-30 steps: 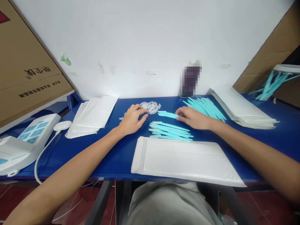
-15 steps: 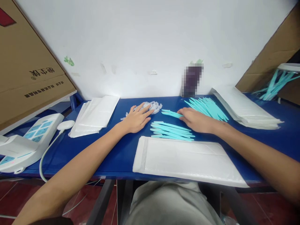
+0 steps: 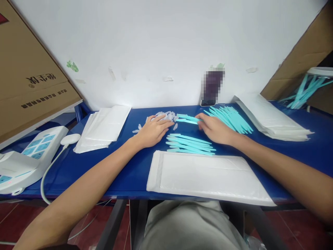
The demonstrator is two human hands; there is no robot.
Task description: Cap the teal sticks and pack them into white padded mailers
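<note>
Blue table (image 3: 130,170) against a white wall (image 3: 156,45), above a red tiled floor (image 3: 15,222).
The wall is scuffed, with green marks (image 3: 72,66) and a few pale patches (image 3: 168,79) low down. A printed cardboard box (image 3: 26,52) slants in at the left; brown cardboard (image 3: 299,62) stands at the right. Dark bars (image 3: 112,222) show beneath the table, and the light is even and pale.

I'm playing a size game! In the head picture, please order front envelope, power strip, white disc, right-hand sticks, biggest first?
1. Front envelope
2. Power strip
3. White disc and sticks in the right hand: they look too alike to rank.
</note>
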